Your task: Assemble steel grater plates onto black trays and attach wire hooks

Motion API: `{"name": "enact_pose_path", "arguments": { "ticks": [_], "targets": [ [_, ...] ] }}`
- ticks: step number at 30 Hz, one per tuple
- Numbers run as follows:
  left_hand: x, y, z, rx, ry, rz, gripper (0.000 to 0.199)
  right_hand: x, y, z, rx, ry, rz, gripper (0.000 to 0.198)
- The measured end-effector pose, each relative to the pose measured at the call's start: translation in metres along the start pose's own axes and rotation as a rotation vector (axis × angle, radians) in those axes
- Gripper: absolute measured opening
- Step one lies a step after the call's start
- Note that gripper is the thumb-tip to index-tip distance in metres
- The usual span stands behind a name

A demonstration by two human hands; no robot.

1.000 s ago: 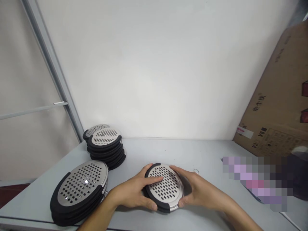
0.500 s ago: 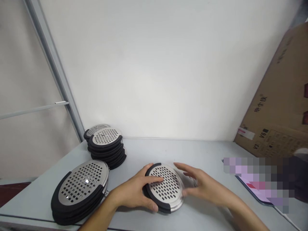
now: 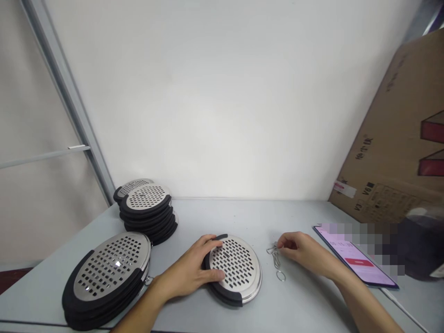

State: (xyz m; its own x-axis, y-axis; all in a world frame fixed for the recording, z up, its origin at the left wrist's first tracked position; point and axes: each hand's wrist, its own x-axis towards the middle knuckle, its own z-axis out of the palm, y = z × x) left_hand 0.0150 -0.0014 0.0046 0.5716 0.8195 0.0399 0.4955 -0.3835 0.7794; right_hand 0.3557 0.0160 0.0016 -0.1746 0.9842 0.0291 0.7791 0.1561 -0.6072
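A round perforated metal disc with a black band round its left side lies on the table in front of me. My left hand grips the banded edge, thumb and fingers resting over the top. To the right, my right hand is closed in a pinch on one of several small wire clips lying on the table. A loose metal ring is just below these clips. At my left, a stack of similar discs stands close to my left forearm.
Farther back on the left are more stacked discs. A phone with a white cable lies to the right, near a dark rounded object. A cardboard box leans at the right; a white wall rises behind the table.
My right hand has moved right, away from the disc's edge, and its spread fingers have closed at the wire clips. My left hand stays on the disc. The view has shifted slightly right.
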Motion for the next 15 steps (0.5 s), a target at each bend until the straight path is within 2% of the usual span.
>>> {"name": "enact_pose_path", "arguments": {
  "ticks": [5,15],
  "targets": [
    [0.003,-0.002,0.004,0.010,0.096,0.039,0.056,-0.001,-0.002,0.010,-0.036,-0.071,0.056,0.017],
    [0.005,-0.006,0.008,0.019,0.152,0.017,0.047,-0.001,0.001,0.011,-0.015,-0.163,0.087,0.011]
  ]
}}
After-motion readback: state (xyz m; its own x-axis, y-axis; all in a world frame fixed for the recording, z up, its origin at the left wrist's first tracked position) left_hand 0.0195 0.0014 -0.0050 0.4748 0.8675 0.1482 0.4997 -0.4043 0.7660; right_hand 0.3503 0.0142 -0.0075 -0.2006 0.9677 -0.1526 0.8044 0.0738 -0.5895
